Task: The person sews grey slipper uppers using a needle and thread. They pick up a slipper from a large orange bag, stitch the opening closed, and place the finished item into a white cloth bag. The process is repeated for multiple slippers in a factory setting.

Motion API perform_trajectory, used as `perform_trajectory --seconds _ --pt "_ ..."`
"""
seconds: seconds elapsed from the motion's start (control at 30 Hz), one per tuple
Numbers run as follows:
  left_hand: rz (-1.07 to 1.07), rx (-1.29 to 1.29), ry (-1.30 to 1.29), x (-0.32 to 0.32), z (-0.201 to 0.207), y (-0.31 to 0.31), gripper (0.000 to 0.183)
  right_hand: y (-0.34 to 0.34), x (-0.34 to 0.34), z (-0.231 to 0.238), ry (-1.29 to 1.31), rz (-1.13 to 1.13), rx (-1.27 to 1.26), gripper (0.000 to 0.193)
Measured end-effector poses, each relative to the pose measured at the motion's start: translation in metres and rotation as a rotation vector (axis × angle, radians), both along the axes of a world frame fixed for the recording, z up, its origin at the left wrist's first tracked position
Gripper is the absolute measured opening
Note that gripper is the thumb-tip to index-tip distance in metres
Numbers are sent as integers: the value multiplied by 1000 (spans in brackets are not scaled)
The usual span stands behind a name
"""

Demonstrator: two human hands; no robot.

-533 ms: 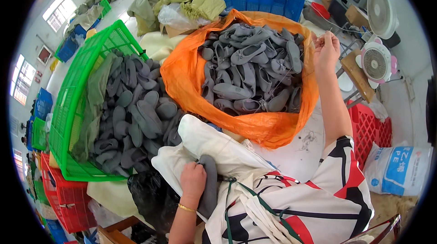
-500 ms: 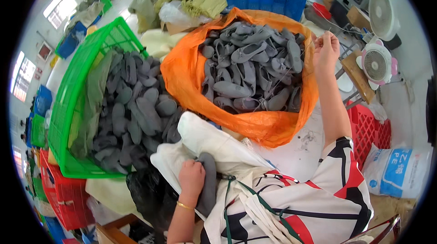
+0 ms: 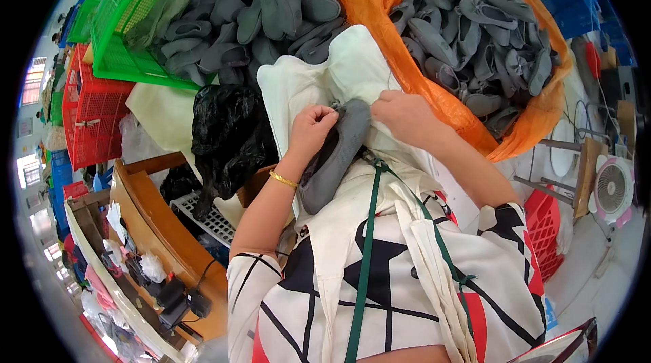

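Note:
A grey slip-on shoe (image 3: 329,173) lies on my lap, its opening toward my left hand and one end pointing away from me. My left hand (image 3: 312,129) pinches the rim of the opening between thumb and fingers. Close by on the other side, my right hand (image 3: 403,115) has its fingers drawn together near the shoe's far end; anything between them is too small to make out. Beneath the shoe a white cloth (image 3: 291,85) is spread over my knees, above my cream apron (image 3: 366,200).
Ahead on the left, a green crate (image 3: 112,58) holds many grey shoes. An orange sack (image 3: 369,14) full of similar shoes stands at the right. A black plastic bag (image 3: 227,132) and a wooden desk (image 3: 169,227) are to my left; a small fan (image 3: 612,190) is far right.
My right hand has come down from high beside the orange sack to the shoe. My left hand has shifted to its rim. The view has tilted down toward my lap.

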State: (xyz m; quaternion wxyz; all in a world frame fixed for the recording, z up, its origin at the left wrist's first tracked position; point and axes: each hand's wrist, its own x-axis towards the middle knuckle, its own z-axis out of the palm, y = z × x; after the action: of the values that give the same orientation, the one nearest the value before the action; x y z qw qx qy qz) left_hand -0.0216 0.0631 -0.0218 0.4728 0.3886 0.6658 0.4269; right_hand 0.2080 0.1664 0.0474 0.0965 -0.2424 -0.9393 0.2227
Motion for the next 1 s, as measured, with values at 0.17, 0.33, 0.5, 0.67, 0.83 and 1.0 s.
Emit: perform_trajectory --seconds 0.17,0.33,0.5,0.67,0.83,1.0 --pt "7 -31 -125 3 -5 1 11 -11 -23 -6 -62 52 67 10" --pt "58 -103 -273 3 3 -1 10 -28 -16 23 -146 -168 -52 33" --pt "75 -128 -364 6 2 0 10 -46 -12 6 -636 -29 -355 42" --pt "100 -139 -428 3 0 -2 10 -33 16 7 -463 32 -515 29" --pt "137 -150 -479 5 6 -3 10 -23 -6 33 -220 -92 -504 32" --pt "151 -165 -532 4 8 -3 10 -12 -38 21 -228 -73 -171 34"
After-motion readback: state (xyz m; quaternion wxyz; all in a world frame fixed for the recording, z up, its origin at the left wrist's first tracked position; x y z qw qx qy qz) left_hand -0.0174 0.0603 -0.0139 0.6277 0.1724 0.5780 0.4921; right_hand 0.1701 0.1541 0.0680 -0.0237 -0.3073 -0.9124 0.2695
